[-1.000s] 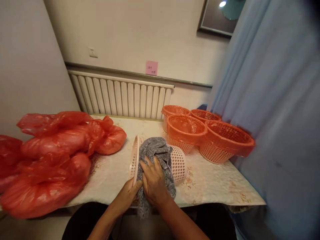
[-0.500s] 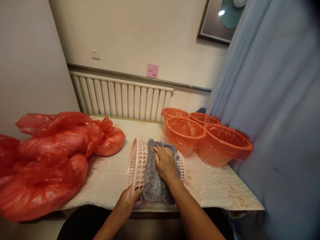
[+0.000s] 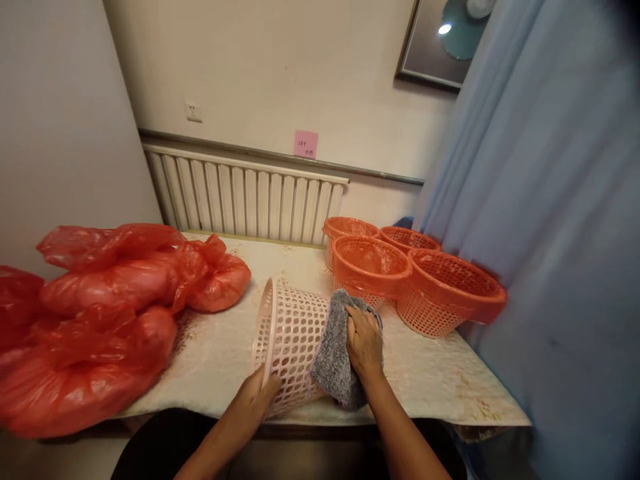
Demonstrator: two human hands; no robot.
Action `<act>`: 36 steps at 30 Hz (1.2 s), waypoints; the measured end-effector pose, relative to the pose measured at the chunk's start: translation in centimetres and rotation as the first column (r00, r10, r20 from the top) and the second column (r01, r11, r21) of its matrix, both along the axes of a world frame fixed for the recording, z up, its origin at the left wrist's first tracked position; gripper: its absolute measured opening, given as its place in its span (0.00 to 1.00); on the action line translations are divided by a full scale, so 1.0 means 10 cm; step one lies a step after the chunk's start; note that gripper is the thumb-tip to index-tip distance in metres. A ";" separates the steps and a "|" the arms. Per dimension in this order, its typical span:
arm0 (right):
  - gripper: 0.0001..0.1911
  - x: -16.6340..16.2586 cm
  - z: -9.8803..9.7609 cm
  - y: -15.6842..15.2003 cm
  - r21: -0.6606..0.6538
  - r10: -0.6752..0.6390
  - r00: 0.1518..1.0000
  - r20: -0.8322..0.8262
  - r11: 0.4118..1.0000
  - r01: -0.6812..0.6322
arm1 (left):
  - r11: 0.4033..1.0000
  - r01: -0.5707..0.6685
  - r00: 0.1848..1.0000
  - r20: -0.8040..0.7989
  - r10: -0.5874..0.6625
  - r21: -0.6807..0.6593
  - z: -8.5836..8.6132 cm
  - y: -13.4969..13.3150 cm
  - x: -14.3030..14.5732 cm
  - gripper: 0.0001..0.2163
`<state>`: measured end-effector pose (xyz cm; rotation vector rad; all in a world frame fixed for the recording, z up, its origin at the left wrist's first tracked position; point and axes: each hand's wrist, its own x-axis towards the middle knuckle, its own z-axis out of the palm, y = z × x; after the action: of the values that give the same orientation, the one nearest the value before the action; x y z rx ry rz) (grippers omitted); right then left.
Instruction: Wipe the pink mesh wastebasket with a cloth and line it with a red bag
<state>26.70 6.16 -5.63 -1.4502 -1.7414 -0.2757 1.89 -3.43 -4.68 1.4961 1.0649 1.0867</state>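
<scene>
A pale pink perforated basket (image 3: 290,333) lies on its side near the table's front edge, its rim turned to the left. My left hand (image 3: 257,399) grips that rim at the bottom, fingers curled round it. My right hand (image 3: 364,341) presses a grey fluffy cloth (image 3: 334,353) against the basket's bottom end. The cloth hangs down over the right part of the basket.
Several orange baskets (image 3: 373,267) stand at the back right of the table (image 3: 220,353). A heap of red plastic bags (image 3: 100,313) covers the table's left side. A white radiator (image 3: 240,200) runs behind it, and a blue curtain (image 3: 550,233) hangs on the right.
My right hand has slid the grey cloth from the basket's rim end to its bottom end, baring the perforated side. My left hand has stayed on the rim.
</scene>
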 end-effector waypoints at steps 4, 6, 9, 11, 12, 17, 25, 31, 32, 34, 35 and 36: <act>0.20 0.02 -0.08 -0.03 0.028 0.008 1.000 -0.001 1.000 -0.008 | 0.987 -0.084 0.984 0.143 0.103 -0.134 0.32 0.12 0.12 0.29; 0.20 0.02 -0.14 -0.06 0.053 0.003 1.000 -0.004 0.999 -0.003 | 0.984 -0.097 0.980 0.156 0.120 -0.150 0.37 0.17 0.14 0.29; 0.20 -0.08 -0.19 -0.16 0.092 0.005 1.000 -0.007 0.996 -0.005 | 0.985 -0.081 0.985 0.138 0.102 -0.150 0.33 0.20 0.13 0.28; 0.22 -0.26 -0.19 -0.27 0.103 0.061 0.998 0.010 0.993 -0.062 | 0.989 -0.075 0.990 0.107 0.089 -0.125 0.28 0.20 0.11 0.27; 0.23 -0.37 -0.17 -0.34 0.100 0.110 0.993 0.029 0.989 -0.113 | 0.992 -0.075 0.992 0.091 0.084 -0.106 0.26 0.19 0.10 0.27; 0.26 -0.94 0.08 -0.60 0.019 0.382 0.914 0.138 0.921 -0.388 | 0.997 -0.080 0.995 0.062 0.078 0.021 0.27 0.20 0.10 0.24; 0.23 -1.09 0.51 -0.34 -0.023 0.461 0.882 0.095 0.887 -0.461 | 0.986 -0.161 0.985 0.062 0.159 0.033 0.26 0.17 0.13 0.24; 0.21 -0.79 0.49 -0.05 -0.050 0.341 0.939 0.043 0.939 -0.339 | 0.972 -0.229 0.968 0.099 0.232 -0.047 0.17 0.14 0.19 0.25; 0.21 -0.69 0.45 -0.01 -0.052 0.312 0.950 0.029 0.949 -0.310 | 0.975 -0.221 0.971 0.086 0.223 -0.036 0.14 0.14 0.19 0.25; 0.20 -0.43 0.34 0.06 -0.066 0.243 0.970 -0.001 0.968 -0.243 | 0.980 -0.198 0.979 0.054 0.198 -0.020 0.08 0.14 0.18 0.26; 0.20 -0.30 0.27 0.09 -0.074 0.206 0.978 -0.015 0.976 -0.207 | 0.983 -0.185 0.982 0.038 0.185 -0.016 0.06 0.14 0.18 0.26; 0.21 -0.17 0.19 0.10 -0.079 0.167 0.985 -0.031 0.982 -0.169 | 0.985 -0.173 0.985 0.023 0.174 -0.013 0.04 0.13 0.17 0.27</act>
<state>25.02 7.19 -3.70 -1.3478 -1.8612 -0.0979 3.62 -2.16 -4.31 1.3977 1.1997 1.2145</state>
